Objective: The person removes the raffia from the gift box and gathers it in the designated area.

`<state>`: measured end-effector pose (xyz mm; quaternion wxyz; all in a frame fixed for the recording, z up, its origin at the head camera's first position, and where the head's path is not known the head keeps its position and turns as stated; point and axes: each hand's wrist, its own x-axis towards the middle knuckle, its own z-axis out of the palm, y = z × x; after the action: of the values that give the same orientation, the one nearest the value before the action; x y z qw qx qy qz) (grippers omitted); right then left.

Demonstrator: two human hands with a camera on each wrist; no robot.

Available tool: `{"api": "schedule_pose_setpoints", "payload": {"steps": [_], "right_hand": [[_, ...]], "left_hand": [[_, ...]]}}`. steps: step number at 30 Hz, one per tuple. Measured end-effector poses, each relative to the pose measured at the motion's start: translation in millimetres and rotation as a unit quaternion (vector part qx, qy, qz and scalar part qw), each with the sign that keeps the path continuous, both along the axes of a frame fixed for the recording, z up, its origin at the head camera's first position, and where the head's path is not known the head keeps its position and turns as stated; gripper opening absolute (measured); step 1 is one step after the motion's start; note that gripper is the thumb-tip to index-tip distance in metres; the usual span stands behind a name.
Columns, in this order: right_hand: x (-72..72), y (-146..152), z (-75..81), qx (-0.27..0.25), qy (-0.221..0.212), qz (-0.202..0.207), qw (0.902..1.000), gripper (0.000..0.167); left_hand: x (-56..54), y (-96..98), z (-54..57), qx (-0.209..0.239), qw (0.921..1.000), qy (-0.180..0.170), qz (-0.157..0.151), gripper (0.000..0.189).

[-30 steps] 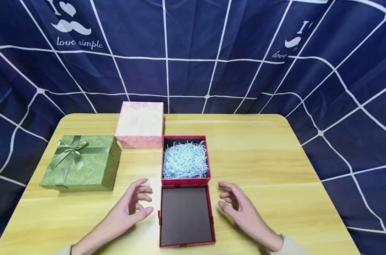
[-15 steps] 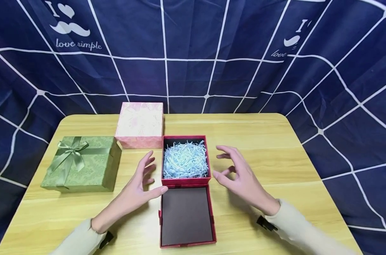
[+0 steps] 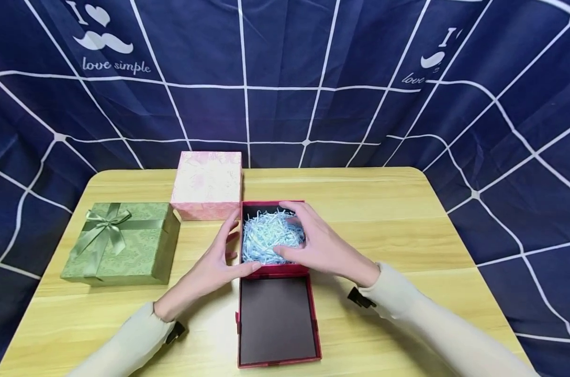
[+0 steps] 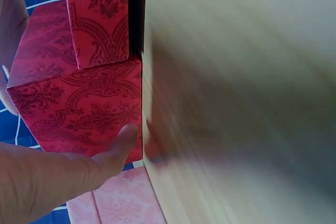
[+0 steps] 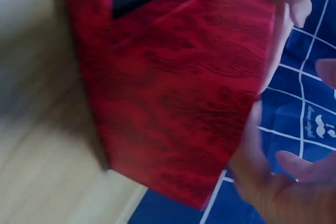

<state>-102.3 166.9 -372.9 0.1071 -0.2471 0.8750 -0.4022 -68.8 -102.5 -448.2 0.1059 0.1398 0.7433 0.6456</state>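
Observation:
A red patterned box (image 3: 274, 269) stands in the middle of the table, filled with light blue shredded paper (image 3: 268, 235). Its hinged lid (image 3: 276, 319) lies folded back toward me, dark inside facing up. My left hand (image 3: 219, 257) is at the box's left side, thumb over the front left corner and fingers spread along the wall. In the left wrist view, one fingertip (image 4: 126, 135) is close to the red side; contact is unclear. My right hand (image 3: 320, 241) hovers over the box's right part, fingers loosely bent above the paper. Whether it touches the paper cannot be told.
A green gift box (image 3: 124, 241) with a ribbon bow sits on the left. Behind and left of the red box is a pink box (image 3: 208, 180), nearly touching its corner. Dark blue grid-patterned cloth (image 3: 285, 63) hangs around the wooden table (image 3: 383, 230).
Both hands have moved forward and inward from beside the lid. The left has come to the box's left wall, and the right has passed over the shredded paper. The boxes stay put.

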Motion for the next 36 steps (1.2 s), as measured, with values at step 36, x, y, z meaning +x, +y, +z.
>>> {"api": "schedule_pose_setpoints", "payload": {"steps": [36], "right_hand": [[-41.7, -62.3, -48.4, 0.189, -0.106, 0.028, 0.9758, 0.083]], "left_hand": [[-18.6, -2.1, -6.8, -0.01, 0.999, -0.009, -0.042, 0.124]]}}
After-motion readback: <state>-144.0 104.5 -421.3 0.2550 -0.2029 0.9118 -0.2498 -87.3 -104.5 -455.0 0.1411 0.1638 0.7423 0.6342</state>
